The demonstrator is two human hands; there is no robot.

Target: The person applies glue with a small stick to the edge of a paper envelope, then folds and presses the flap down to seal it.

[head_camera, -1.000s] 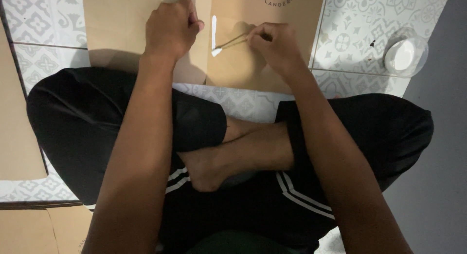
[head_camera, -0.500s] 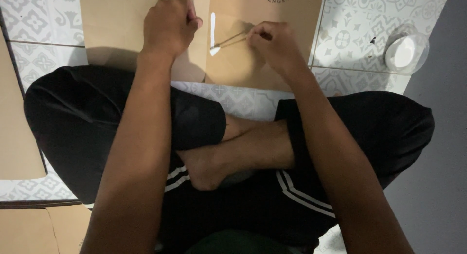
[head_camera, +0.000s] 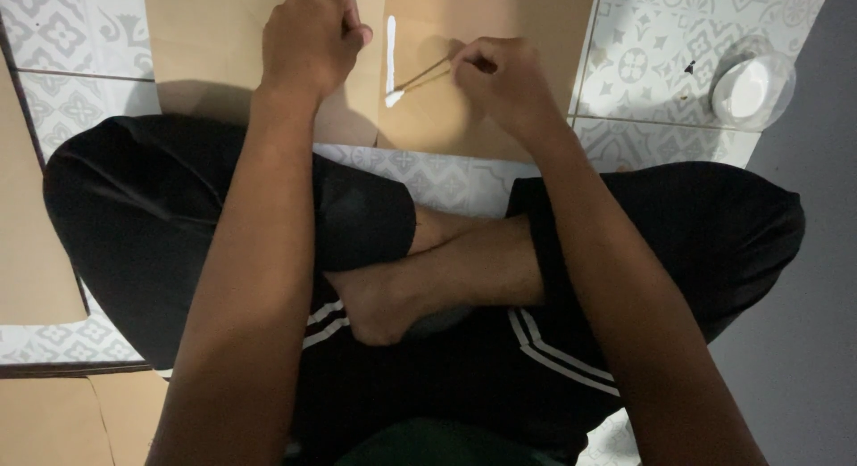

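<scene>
Since a sec ago not much shifted: right hand has slid a touch toward the top edge of the brown paper sheet, stick tip keeping close to the low end of the white glue line; left hand has barely moved. Largest first: person sits cross-legged on the patterned tile floor, black striped trousers filling the middle of view, bare foot tucked betw. the knees. Brown paper sheet lies flat on the floor in front of the knees, running off the top edge of view; a fold or seam runs down its middle. More brown sheets lie at the floor's left edge and bottom-left corner. Left hand is a closed fist pressing down on the sheet just left of the seam; can't tell if it holds anything. Right hand is closed, fingers pinching a thin wooden stick, which slants down-left to the glue. White glue line runs straight along the seam, betw. the two hands, w/ a small blob at its near end touching the stick tip. Small clear round dish w/ white stuff inside sits on the tiles well apart, near the top-right corner.
</scene>
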